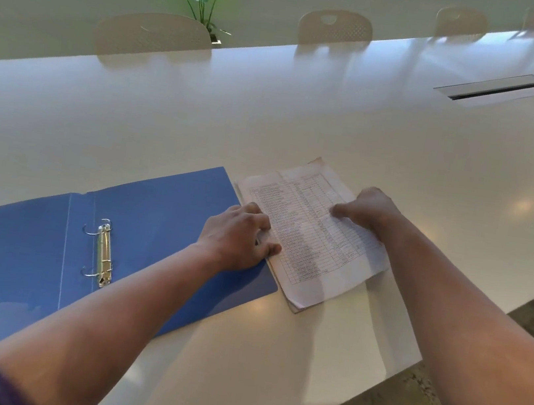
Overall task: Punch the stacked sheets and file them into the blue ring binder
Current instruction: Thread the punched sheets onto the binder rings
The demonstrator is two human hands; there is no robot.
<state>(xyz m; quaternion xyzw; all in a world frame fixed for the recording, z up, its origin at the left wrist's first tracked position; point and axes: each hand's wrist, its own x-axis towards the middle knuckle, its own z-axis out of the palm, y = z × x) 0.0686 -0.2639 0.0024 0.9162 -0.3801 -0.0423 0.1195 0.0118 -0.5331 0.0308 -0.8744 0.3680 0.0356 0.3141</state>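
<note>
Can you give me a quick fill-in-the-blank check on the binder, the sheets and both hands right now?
1. The blue ring binder lies ____ on the table.
2. The stacked sheets lie to the ____ of the binder.
3. The left hand and right hand both grip the ____.

Missing words: open; right; sheets

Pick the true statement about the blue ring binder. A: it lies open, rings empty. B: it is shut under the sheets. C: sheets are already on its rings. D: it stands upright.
A: the blue ring binder lies open flat, its rings bare, the stacked sheets beside it.
</note>
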